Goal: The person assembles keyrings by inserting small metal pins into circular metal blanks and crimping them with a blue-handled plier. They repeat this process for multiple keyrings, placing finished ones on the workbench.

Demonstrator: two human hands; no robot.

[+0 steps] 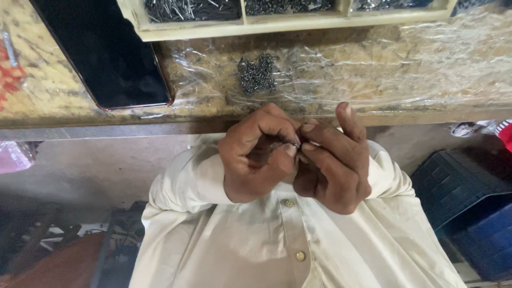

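Observation:
My left hand (pixel 253 154) and my right hand (pixel 336 162) are held together in front of my chest, just below the workbench edge (pixel 133 125). Their fingertips pinch a tiny dark metal piece (pixel 295 143) between them; its exact shape is too small to tell. A small heap of similar dark metal bits (pixel 257 73) lies on the plastic-covered bench top right above my hands. I wear a cream buttoned shirt (pixel 288 234).
A black phone (pixel 106 53) lies face up on the bench at the left. A pale wooden tray (pixel 277 21) with compartments of small metal parts stands along the far edge. Blue plastic crates (pixel 469 208) stand on the floor at the right.

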